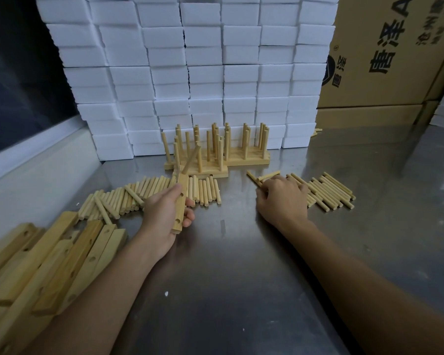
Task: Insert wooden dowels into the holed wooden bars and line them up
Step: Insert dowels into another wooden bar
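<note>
Gripping a holed bar [180, 201], left hand [162, 216]; right hand [282, 198] pinches loose dowels [326, 190] before foam blocks [190, 73].

Pale yellow-tan round wooden dowels [149, 190] and holed wooden bars of the same light wood [62, 257], their drilled holes showing as darker brown dots, lie on the dull grey brushed-steel counter [241, 278]; behind them rises a wall of plain white foam blocks [205, 60], beside a brown cardboard box printed with black characters [385, 52]
</note>
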